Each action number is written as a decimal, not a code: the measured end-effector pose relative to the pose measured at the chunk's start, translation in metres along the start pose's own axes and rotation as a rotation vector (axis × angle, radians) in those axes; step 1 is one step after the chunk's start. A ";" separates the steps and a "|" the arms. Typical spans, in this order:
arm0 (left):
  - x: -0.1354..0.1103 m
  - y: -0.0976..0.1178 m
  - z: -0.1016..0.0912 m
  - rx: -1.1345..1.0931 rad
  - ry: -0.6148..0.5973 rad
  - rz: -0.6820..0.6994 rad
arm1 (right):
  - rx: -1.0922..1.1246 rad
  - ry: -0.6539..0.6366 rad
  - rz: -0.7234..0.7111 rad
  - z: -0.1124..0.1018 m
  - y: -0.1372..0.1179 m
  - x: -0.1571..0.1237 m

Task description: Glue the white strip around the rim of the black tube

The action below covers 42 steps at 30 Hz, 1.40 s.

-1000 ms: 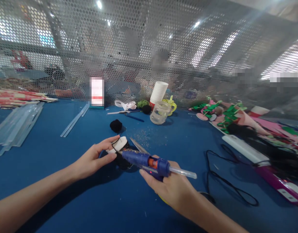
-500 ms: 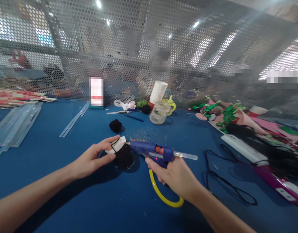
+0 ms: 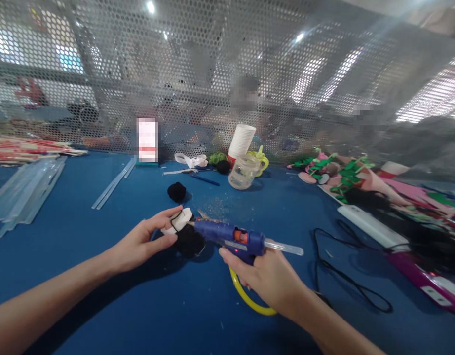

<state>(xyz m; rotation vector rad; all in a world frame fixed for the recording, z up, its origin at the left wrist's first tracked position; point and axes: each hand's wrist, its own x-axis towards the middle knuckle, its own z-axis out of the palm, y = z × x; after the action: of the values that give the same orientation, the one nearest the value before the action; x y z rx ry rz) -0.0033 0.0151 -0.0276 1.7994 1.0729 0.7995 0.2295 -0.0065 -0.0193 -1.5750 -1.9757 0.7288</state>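
Note:
Between the thumb and fingers of my left hand is a small white piece with a black strand across it. A dark rounded object lies right beside and below it; whether the two are joined I cannot tell. My right hand is wrapped around the handle of a blue glue gun, whose nozzle points left and meets the edge of the white piece. A clear glue stick sticks out of its back end. Just beyond my left hand sits a black yarn ball.
A yellow tube curves under my right hand. Behind stand a clear jar and stacked white cups. Glue sticks lie at left. To the right are a black cord, a power strip and craft flowers.
The glue gun has shifted slightly left and down, its nozzle now at the white piece's lower right edge. My left hand has hardly moved.

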 end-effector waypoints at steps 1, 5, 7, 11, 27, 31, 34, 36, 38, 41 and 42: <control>0.000 0.000 0.000 -0.004 0.005 -0.002 | 0.008 0.014 -0.033 0.001 -0.001 0.000; 0.001 0.002 0.001 0.014 0.004 -0.016 | 0.062 0.046 -0.186 0.006 -0.005 -0.002; 0.001 0.003 0.001 0.020 0.000 -0.018 | 0.061 0.037 -0.171 0.007 -0.007 -0.002; 0.001 0.002 0.000 0.022 0.001 -0.008 | 0.065 -0.041 -0.112 0.003 -0.005 -0.003; -0.002 0.003 0.001 0.098 0.013 0.041 | 0.342 -0.091 0.036 -0.014 0.004 0.024; -0.004 0.008 0.001 0.198 -0.003 0.075 | 0.450 0.120 0.135 -0.019 0.019 0.046; -0.005 0.012 0.000 0.285 0.001 0.122 | 0.424 0.174 0.181 -0.017 0.033 0.063; -0.005 0.014 0.000 0.340 0.005 0.155 | 0.366 0.160 0.205 -0.014 0.042 0.073; -0.006 0.015 0.000 0.404 0.005 0.185 | 0.287 0.151 0.227 -0.011 0.050 0.081; -0.008 0.016 0.001 0.493 0.034 0.245 | 0.137 0.154 0.234 -0.009 0.056 0.090; -0.008 0.016 0.002 0.519 0.043 0.267 | 0.086 0.163 0.220 -0.010 0.055 0.091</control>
<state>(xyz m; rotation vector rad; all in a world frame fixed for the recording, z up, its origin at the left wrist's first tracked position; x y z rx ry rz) 0.0001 0.0030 -0.0149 2.4109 1.1550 0.7628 0.2567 0.0935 -0.0447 -1.7584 -1.6516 0.7343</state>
